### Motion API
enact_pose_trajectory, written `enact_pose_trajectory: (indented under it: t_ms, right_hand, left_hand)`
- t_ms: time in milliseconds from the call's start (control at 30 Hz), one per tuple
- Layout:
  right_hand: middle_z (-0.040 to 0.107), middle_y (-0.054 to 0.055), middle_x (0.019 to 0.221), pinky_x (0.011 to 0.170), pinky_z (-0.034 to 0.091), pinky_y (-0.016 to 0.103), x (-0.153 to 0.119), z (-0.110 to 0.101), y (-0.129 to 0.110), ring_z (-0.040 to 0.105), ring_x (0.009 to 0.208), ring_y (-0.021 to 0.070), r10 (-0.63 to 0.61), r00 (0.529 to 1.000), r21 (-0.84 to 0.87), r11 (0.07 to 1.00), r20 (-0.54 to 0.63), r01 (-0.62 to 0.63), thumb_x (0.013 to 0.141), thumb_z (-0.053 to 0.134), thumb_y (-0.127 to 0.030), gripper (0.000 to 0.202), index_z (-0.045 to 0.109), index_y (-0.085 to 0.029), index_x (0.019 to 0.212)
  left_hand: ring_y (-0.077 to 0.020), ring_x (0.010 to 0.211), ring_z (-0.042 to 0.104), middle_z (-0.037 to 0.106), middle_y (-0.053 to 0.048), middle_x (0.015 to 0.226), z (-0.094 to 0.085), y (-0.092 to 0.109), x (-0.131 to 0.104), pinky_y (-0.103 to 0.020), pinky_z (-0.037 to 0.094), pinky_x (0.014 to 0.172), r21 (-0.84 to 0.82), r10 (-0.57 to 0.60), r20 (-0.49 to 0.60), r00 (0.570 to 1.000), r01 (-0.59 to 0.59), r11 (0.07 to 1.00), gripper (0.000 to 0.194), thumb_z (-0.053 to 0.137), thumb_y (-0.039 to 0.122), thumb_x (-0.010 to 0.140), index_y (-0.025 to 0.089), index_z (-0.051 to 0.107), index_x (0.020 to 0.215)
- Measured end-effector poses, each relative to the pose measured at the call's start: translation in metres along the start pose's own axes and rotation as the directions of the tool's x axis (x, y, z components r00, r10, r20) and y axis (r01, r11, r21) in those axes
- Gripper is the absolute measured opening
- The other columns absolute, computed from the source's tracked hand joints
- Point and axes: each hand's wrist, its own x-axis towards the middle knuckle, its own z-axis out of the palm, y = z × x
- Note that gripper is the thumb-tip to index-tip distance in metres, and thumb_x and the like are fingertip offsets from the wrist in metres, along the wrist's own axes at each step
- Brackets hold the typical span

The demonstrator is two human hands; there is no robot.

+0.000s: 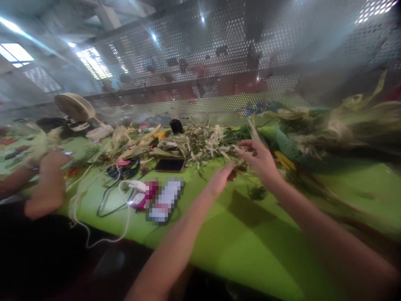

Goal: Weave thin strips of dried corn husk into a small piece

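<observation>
My right hand [260, 161] is at the front edge of a heap of dry corn husk strips [216, 140], its fingers apart and thumb stretched forward. Nothing clear shows in its grasp. Lower and to the left, my left hand [222, 179] hovers over the green table [219, 246], its fingers curled and blurred. Whatever it may hold is hidden or too small to make out. Beneath my right hand lies a small dark green tuft [257, 192]. A yellow object [284, 160] rests just right of my right wrist.
Left of my hands lie a dark phone [169, 165], a pixelated phone-like slab [166, 200], a magenta device [144, 196] and looped white cable [127, 225]. A green basket [286, 140] with husks stands right. Another person's hands [52, 161] work at left. A perforated metal screen [194, 54] rises behind.
</observation>
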Motion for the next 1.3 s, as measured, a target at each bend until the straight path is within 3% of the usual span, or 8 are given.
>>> enact_pose_trajectory:
  t_ms: [133, 267, 400, 633, 767, 967, 1133, 1300]
  right_hand:
    - [0.066, 0.003, 0.077, 0.067, 0.044, 0.031, 0.002, -0.001, 0.006, 0.058, 0.073, 0.0195, 0.132, 0.991, 0.018, 0.991, -0.028, -0.132, 0.074, 0.071, -0.053, 0.036, 0.066, -0.019, 0.086]
    - [0.061, 0.002, 0.059, 0.061, 0.043, 0.032, -0.003, 0.006, 0.001, 0.058, 0.062, 0.0198, 0.233, 0.946, 0.112, 0.958, 0.226, -0.263, 0.073, 0.069, -0.060, 0.041, 0.062, -0.020, 0.064]
    - [0.060, 0.001, 0.055, 0.059, 0.046, 0.035, -0.009, 0.013, -0.009, 0.057, 0.054, 0.0195, 0.216, 0.897, 0.332, 0.874, 0.385, -0.353, 0.071, 0.070, -0.060, 0.040, 0.060, -0.022, 0.065]
    - [0.057, -0.002, 0.061, 0.064, 0.041, 0.030, -0.004, 0.011, 0.000, 0.050, 0.061, 0.0137, 0.202, 0.972, 0.201, 0.954, 0.119, -0.223, 0.064, 0.076, -0.049, 0.034, 0.061, -0.019, 0.063]
    - [0.058, -0.001, 0.064, 0.064, 0.039, 0.029, -0.001, 0.006, -0.002, 0.050, 0.063, 0.0140, 0.212, 0.967, 0.193, 0.952, 0.145, -0.238, 0.066, 0.075, -0.050, 0.034, 0.063, -0.017, 0.067]
    - [0.063, 0.002, 0.071, 0.062, 0.039, 0.028, 0.000, 0.004, 0.000, 0.053, 0.066, 0.0153, 0.230, 0.925, 0.141, 0.949, 0.302, -0.282, 0.071, 0.071, -0.057, 0.040, 0.063, -0.018, 0.077]
    - [0.059, 0.000, 0.064, 0.061, 0.038, 0.028, 0.000, 0.008, 0.013, 0.050, 0.062, 0.0141, 0.163, 0.919, 0.073, 0.977, 0.358, -0.201, 0.070, 0.072, -0.050, 0.033, 0.062, -0.018, 0.068]
    - [0.061, 0.000, 0.065, 0.061, 0.038, 0.028, 0.000, 0.010, 0.017, 0.051, 0.063, 0.0149, 0.085, 0.950, -0.010, 0.996, 0.301, -0.086, 0.073, 0.068, -0.042, 0.023, 0.064, -0.019, 0.070]
  left_hand:
    - [-0.0134, 0.066, 0.049, 0.055, -0.001, 0.063, -0.003, 0.001, 0.002, -0.026, 0.040, 0.066, -0.104, 0.035, -0.129, 0.991, -0.049, 0.993, 0.037, 0.052, 0.049, 0.088, 0.017, 0.071, 0.088]
    - [-0.0121, 0.059, 0.046, 0.057, 0.000, 0.063, -0.003, -0.001, 0.002, -0.027, 0.033, 0.059, -0.107, 0.017, -0.118, 0.993, -0.030, 0.994, 0.032, 0.058, 0.049, 0.086, 0.017, 0.065, 0.087]
    - [-0.0122, 0.060, 0.049, 0.062, -0.002, 0.069, -0.003, -0.006, 0.003, -0.027, 0.031, 0.058, -0.111, -0.012, -0.061, 0.998, 0.005, 0.994, 0.032, 0.059, 0.049, 0.086, 0.017, 0.062, 0.089]
    - [-0.0096, 0.058, 0.042, 0.051, 0.001, 0.061, -0.003, -0.002, 0.004, -0.027, 0.028, 0.058, -0.181, -0.038, -0.002, 0.999, 0.037, 0.983, 0.029, 0.069, 0.042, 0.080, 0.015, 0.059, 0.076]
    - [-0.0098, 0.058, 0.045, 0.058, -0.001, 0.062, -0.003, 0.001, 0.004, -0.027, 0.030, 0.058, -0.185, -0.069, -0.002, 0.998, 0.067, 0.980, 0.031, 0.072, 0.043, 0.077, 0.014, 0.063, 0.076]
    - [-0.0114, 0.065, 0.057, 0.067, -0.003, 0.074, -0.011, -0.004, 0.010, -0.026, 0.042, 0.064, -0.338, -0.072, -0.183, 0.980, 0.006, 0.941, 0.034, 0.078, 0.042, 0.070, 0.014, 0.070, 0.087]
    - [-0.0109, 0.064, 0.058, 0.068, -0.003, 0.074, -0.016, -0.008, 0.013, -0.024, 0.044, 0.062, -0.392, -0.063, -0.183, 0.981, -0.014, 0.920, 0.032, 0.074, 0.043, 0.074, 0.013, 0.071, 0.086]
    - [-0.0093, 0.058, 0.056, 0.064, 0.000, 0.066, -0.014, -0.006, 0.012, -0.023, 0.044, 0.060, -0.445, -0.099, -0.255, 0.962, -0.026, 0.895, 0.025, 0.078, 0.036, 0.069, 0.014, 0.068, 0.076]
